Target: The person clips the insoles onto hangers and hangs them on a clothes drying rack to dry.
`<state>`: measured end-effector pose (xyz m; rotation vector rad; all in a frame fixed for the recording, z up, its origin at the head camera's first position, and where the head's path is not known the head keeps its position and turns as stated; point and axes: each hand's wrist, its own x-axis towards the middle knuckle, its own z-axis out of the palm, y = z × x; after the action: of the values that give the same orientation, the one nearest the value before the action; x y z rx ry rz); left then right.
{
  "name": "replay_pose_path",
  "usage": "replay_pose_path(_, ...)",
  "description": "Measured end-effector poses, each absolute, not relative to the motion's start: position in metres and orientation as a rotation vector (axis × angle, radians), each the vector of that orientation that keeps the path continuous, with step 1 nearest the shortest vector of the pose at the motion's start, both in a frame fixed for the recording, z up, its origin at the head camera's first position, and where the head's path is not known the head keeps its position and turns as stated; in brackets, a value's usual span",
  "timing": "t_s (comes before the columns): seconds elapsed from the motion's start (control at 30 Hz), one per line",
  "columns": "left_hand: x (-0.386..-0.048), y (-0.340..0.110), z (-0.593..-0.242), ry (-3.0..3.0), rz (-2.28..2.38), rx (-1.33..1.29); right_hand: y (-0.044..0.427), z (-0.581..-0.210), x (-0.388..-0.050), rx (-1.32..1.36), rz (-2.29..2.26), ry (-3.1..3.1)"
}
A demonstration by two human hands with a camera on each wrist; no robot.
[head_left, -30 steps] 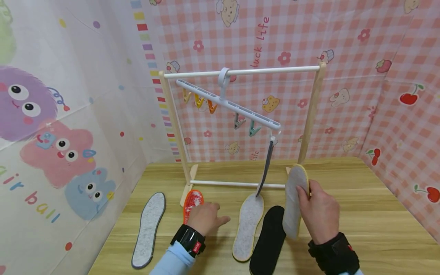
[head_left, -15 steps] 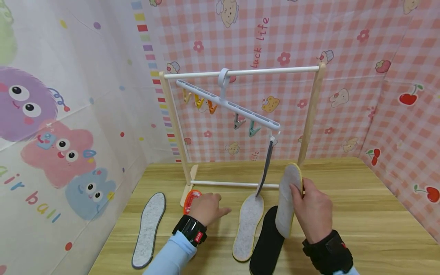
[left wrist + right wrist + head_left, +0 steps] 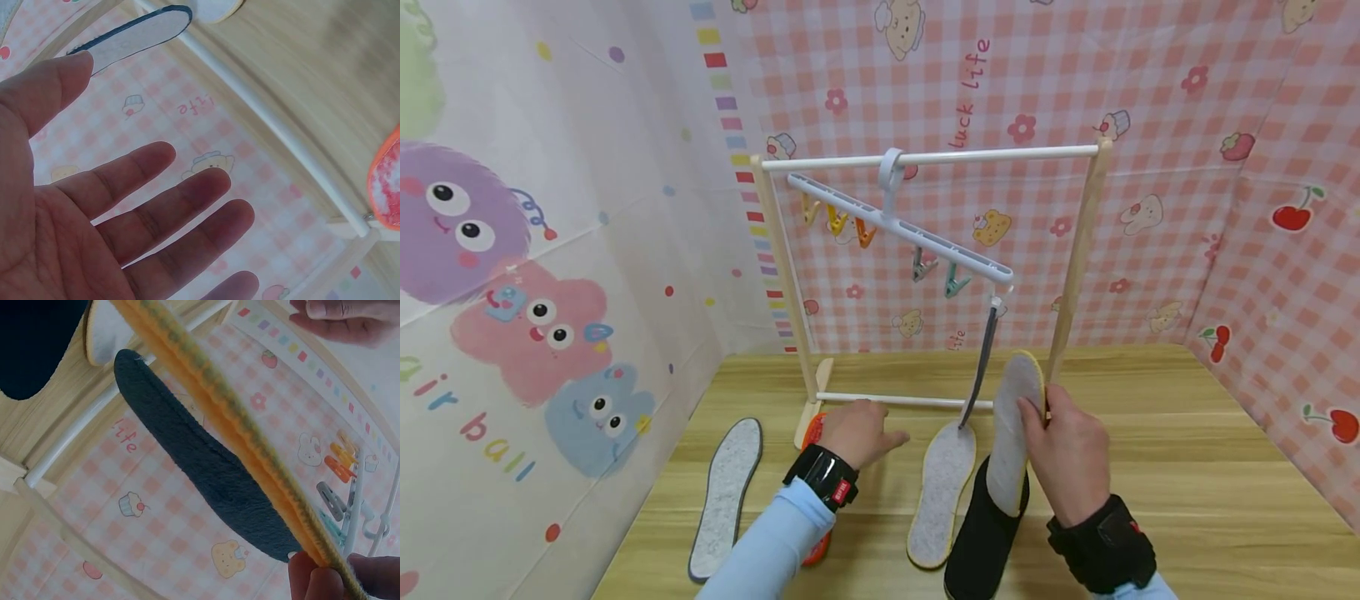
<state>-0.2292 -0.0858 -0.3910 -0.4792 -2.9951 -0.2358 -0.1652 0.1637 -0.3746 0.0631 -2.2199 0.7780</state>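
Observation:
My right hand (image 3: 1070, 454) pinches a light grey insole with yellow edging (image 3: 1017, 417) between thumb and fingers, raised and tilted above the table. Its lower end overlaps a black insole (image 3: 983, 542); whether they touch I cannot tell. In the right wrist view its yellow edge faces the camera, and a hanging insole with a dark fuzzy face (image 3: 200, 462) shows behind. My left hand (image 3: 857, 433) hovers with fingers spread, holding nothing, partly hiding a red insole with orange edging (image 3: 814, 427). The left wrist view shows the left palm (image 3: 69, 244) bare.
A grey-blue clip hanger (image 3: 895, 223) hangs from a wooden stand with white bars (image 3: 1000, 156). Several coloured clips dangle from it; the right end bears the hanging insole. A grey insole (image 3: 726, 500) lies left, another with yellow edging (image 3: 943, 492) in the middle.
My right hand has carried the yellow-edged insole leftward, over the black insole. My left hand has drifted slightly up and right, and more of the red insole's lower end shows.

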Motion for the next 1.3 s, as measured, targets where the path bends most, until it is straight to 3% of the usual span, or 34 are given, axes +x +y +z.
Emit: replay_pose_path(1.3, -0.270, -0.058, -0.330, -2.813, -0.211, -0.558, 0.134, -0.372, -0.185, 0.100, 0.852, -2.310)
